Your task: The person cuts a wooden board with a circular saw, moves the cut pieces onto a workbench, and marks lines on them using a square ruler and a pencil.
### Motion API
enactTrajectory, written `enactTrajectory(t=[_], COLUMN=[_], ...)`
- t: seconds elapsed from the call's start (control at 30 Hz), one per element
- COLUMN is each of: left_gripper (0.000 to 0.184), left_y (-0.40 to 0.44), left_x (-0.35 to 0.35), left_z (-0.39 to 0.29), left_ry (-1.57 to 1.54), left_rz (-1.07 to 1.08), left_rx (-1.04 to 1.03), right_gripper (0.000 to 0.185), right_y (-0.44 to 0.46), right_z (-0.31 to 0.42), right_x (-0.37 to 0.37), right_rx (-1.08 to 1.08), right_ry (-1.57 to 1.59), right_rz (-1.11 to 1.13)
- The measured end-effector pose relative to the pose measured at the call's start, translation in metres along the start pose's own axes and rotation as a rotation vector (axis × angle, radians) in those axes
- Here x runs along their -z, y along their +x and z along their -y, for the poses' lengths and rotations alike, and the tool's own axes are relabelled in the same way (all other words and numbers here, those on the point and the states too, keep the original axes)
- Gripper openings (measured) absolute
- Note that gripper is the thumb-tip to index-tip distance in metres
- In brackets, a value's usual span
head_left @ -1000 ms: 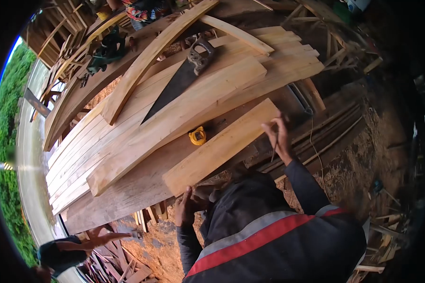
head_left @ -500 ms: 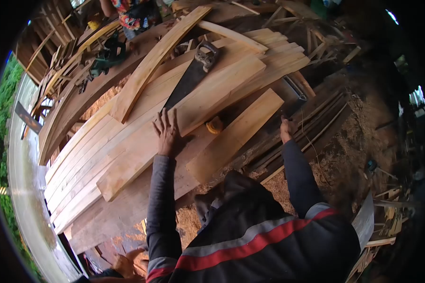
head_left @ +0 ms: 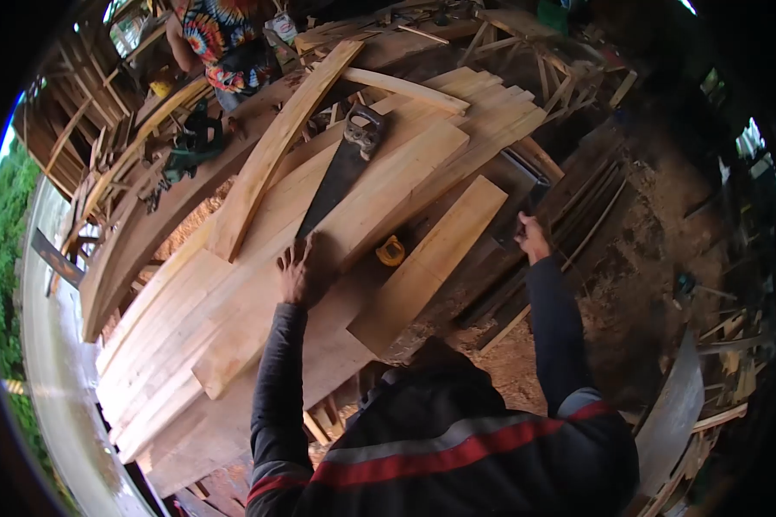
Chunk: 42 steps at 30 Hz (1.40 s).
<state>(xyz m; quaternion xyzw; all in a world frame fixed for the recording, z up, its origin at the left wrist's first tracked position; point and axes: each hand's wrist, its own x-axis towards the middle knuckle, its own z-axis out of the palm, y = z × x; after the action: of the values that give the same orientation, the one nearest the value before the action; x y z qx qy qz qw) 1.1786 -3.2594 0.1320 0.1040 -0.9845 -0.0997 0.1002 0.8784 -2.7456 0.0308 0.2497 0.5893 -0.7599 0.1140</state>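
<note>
My left hand [head_left: 295, 274] lies on a thick pale plank [head_left: 405, 183], fingers stretched out, close to the tip of a handsaw [head_left: 341, 177]. The saw rests on the boards with its wooden handle pointing away from me. To the right, my right hand [head_left: 533, 239] has its fingers curled beside a dark, metal-edged object [head_left: 536, 188]; whatever they grip, if anything, I cannot make out. Between my hands sit a yellow tape measure [head_left: 391, 252] and a shorter plank [head_left: 435, 258].
Several pale boards [head_left: 185, 323] lie side by side on the left. A long narrow plank [head_left: 280, 151] crosses them. Beyond are a green power tool [head_left: 194, 142] and a person in a colourful shirt [head_left: 220, 43]. Wood shavings [head_left: 616, 276] cover the ground at right.
The whole view has shifted a little. My left hand has come slightly back along the plank, its fingers less spread. The fingers of my right hand are more curled, near the dark object.
</note>
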Motion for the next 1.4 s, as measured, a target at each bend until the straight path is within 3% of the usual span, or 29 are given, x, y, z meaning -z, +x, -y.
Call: enactTrajectory(t=[0.07, 0.17, 0.27, 0.33, 0.37, 0.4, 0.47, 0.53, 0.6, 0.73, 0.8, 0.87, 0.93, 1.0, 1.03, 1.07, 1.17, 1.3, 1.4], left_gripper=[0.108, 0.104, 0.105, 0.106, 0.108, 0.108, 0.106, 0.101, 0.093, 0.075, 0.072, 0.069, 0.063, 0.054, 0.047, 0.047, 0.044, 0.034, 0.035], left_y=[-0.005, -0.011, -0.013, -0.010, -0.009, -0.008, -0.001, 0.016, 0.042, 0.097, 0.119, 0.129, 0.122, 0.107, 0.104, 0.100, 0.100, 0.104, 0.096], left_x=[0.004, 0.016, 0.018, 0.021, 0.023, 0.022, 0.016, 0.024, 0.044, 0.057, 0.047, 0.033, 0.016, 0.006, -0.003, -0.009, -0.001, -0.006, 0.002], left_z=[0.007, 0.004, 0.002, -0.004, -0.006, -0.003, 0.003, 0.001, -0.027, -0.057, -0.057, -0.050, -0.026, -0.002, -0.001, 0.001, -0.017, -0.013, -0.017], left_ry=[0.025, -0.041, -0.033, -0.031, -0.010, 0.000, -0.091, -0.379, -0.214, -0.195, -0.198, -0.203, -0.206, -0.389, -0.398, -0.404, -0.313, -0.294, -0.296], left_rz=[-0.033, -0.006, -0.017, -0.024, 0.065, 0.057, -0.079, -0.134, -0.219, -0.358, -0.352, -0.307, -0.103, 0.058, -0.097, -0.082, -0.320, -0.396, -0.310], left_rx=[-0.069, -0.049, -0.055, -0.015, 0.040, 0.041, -0.070, -0.028, -0.010, -0.077, -0.068, -0.035, 0.079, 0.145, 0.077, 0.078, 0.178, 0.219, 0.172], right_gripper=[0.012, 0.017, 0.037, 0.040, 0.041, 0.041, 0.039, 0.038, 0.038, 0.038, 0.038, 0.038, 0.035, 0.032, 0.031, 0.031, 0.029, 0.027, 0.033], right_y=[0.046, 0.137, 0.054, 0.022, 0.001, -0.010, -0.026, -0.062, -0.083, -0.112, -0.154, -0.171, -0.181, -0.206, -0.216, -0.217, -0.230, -0.228, -0.225], right_z=[-0.014, -0.048, 0.005, 0.028, 0.037, 0.043, 0.055, 0.073, 0.081, 0.049, 0.032, -0.008, -0.041, -0.034, -0.024, -0.026, -0.020, -0.031, -0.029], right_x=[0.044, 0.144, 0.114, 0.108, 0.096, 0.085, 0.063, 0.023, -0.010, -0.097, -0.143, -0.166, -0.179, -0.184, -0.187, -0.188, -0.195, -0.206, -0.194], right_rx=[0.081, 0.320, 0.297, 0.539, 0.624, 0.626, 0.625, 0.671, 0.754, 0.704, 0.514, 0.559, 0.502, 0.342, 0.341, 0.328, 0.437, 0.467, 0.487], right_ry=[-0.054, -0.292, -0.429, -0.762, -0.649, -0.638, -0.902, -0.867, -0.815, -0.558, -0.550, -0.669, -0.635, -0.663, -0.702, -0.707, -0.775, -0.718, -0.772], right_rz=[0.018, -0.251, -0.433, -0.505, -0.467, -0.460, -0.677, -0.627, -0.432, 0.089, 0.277, 0.387, 0.517, 0.532, 0.531, 0.523, 0.546, 0.595, 0.608])
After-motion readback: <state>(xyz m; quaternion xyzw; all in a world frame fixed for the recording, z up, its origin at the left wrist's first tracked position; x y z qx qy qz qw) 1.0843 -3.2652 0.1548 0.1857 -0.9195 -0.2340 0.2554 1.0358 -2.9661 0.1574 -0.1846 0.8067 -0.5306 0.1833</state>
